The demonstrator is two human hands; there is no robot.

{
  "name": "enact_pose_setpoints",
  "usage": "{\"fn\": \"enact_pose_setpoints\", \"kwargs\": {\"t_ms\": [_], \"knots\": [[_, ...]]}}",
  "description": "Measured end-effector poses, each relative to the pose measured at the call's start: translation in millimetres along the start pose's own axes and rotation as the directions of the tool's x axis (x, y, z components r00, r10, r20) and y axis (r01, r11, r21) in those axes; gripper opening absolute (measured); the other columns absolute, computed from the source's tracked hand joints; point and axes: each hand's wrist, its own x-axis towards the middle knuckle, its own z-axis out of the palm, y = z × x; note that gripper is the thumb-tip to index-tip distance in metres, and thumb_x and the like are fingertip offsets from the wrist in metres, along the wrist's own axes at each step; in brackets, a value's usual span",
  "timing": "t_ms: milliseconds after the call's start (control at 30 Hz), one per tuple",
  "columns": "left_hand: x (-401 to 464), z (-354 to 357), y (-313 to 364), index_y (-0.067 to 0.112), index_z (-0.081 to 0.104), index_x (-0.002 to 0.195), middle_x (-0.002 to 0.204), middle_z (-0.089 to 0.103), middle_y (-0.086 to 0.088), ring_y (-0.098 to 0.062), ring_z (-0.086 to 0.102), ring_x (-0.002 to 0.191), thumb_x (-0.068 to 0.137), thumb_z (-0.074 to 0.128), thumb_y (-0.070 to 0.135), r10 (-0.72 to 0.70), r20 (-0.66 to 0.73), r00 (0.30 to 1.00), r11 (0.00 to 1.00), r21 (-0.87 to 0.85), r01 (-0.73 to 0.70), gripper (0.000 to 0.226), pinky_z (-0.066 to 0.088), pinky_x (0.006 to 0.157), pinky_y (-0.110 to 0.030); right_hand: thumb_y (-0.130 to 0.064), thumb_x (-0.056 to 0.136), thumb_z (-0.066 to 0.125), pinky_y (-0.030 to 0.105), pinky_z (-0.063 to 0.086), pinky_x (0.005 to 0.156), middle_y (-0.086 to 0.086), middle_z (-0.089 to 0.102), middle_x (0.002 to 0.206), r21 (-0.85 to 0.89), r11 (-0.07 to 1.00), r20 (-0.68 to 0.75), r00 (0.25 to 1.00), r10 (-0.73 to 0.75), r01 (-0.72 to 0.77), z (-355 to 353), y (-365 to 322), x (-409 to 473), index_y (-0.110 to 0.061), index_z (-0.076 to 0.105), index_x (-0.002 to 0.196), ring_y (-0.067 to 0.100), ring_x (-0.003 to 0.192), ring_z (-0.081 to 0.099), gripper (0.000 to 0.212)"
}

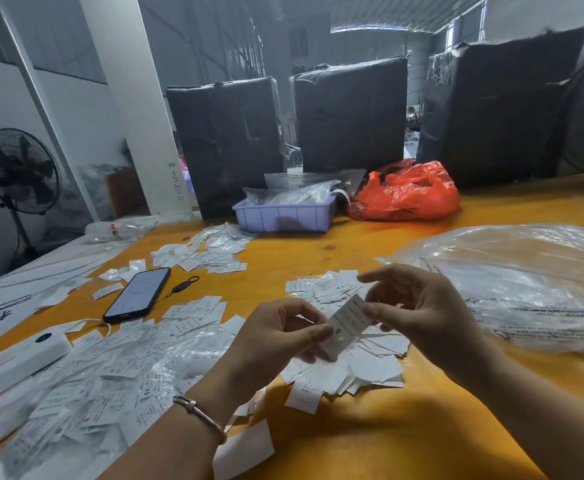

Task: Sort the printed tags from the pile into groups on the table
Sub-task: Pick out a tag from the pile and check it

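— What do we have in our hands?

— One printed tag [347, 323], marked with an S, held up over the table [352, 427] between both hands. Our left hand [276, 336] pinches its lower end, thumb and curled fingers closed on the paper. Our right hand [418, 303] pinches the upper end between thumb and forefinger, while the other fingers stay loosely spread above it.

— And where is the pile?

— The big loose pile [86, 386] spreads over the near left of the table, running under our left forearm; some tags there show XS. Directly below the held tag lies a smaller heap [359, 365], with another little group [321, 285] just beyond it. A further scatter [211, 252] sits farther back on the left, near the lilac tray [283, 216].

— What else do we see around us?

— A dark phone [138, 294] lies face up between the far scatter and the big pile, a small strap trailing from it. A white box-like device [10, 362] rests at the left edge, touching the pile. On the right, crumpled clear plastic bags [525, 278] lie beside our right hand. A red plastic bag [408, 190] sits next to the tray, which holds clear packets. Behind the table stand three bundles wrapped in black [349, 116], and a floor fan [18, 171] is off to the far left. We wear a thin bracelet [198, 415] on the left wrist.
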Motion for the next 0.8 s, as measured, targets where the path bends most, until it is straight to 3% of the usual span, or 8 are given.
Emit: {"fn": "enact_pose_setpoints", "kwargs": {"t_ms": [133,267,433,567,800], "knots": [[-2,1,2,0.006,0.067,0.09,0.081,0.077,0.003,-0.014,0.074,0.075,0.077,0.072,0.025,-0.014,0.007,1.0,0.999,-0.039,0.014,0.023,0.054,0.058,-0.018,0.011,0.072,0.074,0.042,0.054,0.062,0.012,0.069,0.074,0.082,0.997,-0.012,1.0,0.006,-0.005,7,-2,-3,-0.008,0.069,0.099,0.026,0.064,0.063,0.033],[-1,2,2,0.009,0.068,0.091,0.086,0.077,-0.003,-0.016,0.074,0.081,0.075,0.072,0.027,-0.018,0.012,1.0,0.999,-0.049,0.019,0.025,0.056,0.065,-0.021,0.009,0.069,0.078,0.043,0.053,0.056,0.01,0.07,0.074,0.061,0.998,0.035,0.999,-0.014,0.012,15,-1,-6,-0.01,0.071,0.096,0.036,0.062,0.063,0.034],[0,2,0,0.01,0.068,0.089,0.087,0.077,-0.001,-0.016,0.075,0.079,0.083,0.071,0.017,-0.012,0.005,1.0,0.999,-0.044,0.013,0.01,0.054,0.064,-0.018,0.011,0.072,0.074,0.037,0.058,0.063,0.003,0.073,0.075,-0.012,0.999,0.029,0.999,-0.045,0.046,15,-1,-6,-0.015,0.074,0.087,0.022,0.069,0.069,0.029],[0,-1,0,0.009,0.067,0.09,0.08,0.077,0.003,-0.009,0.073,0.074,0.085,0.07,0.014,0.003,-0.027,1.0,0.998,-0.061,-0.005,0.008,0.051,0.059,-0.013,0.01,0.071,0.075,0.032,0.056,0.058,0.002,0.072,0.075,-0.042,0.995,0.011,0.996,-0.085,0.085,12,-2,-7,-0.013,0.074,0.088,0.015,0.067,0.067,0.029],[1,0,-2,0.005,0.066,0.094,0.088,0.077,-0.009,-0.026,0.075,0.079,0.084,0.071,0.016,0.029,0.032,0.999,0.998,-0.061,-0.027,0.016,0.056,0.066,-0.023,0.006,0.072,0.077,0.029,0.057,0.06,-0.003,0.072,0.074,-0.191,0.968,0.105,0.984,-0.142,0.16,20,-1,-9,-0.015,0.075,0.089,0.007,0.072,0.068,0.027]]}}
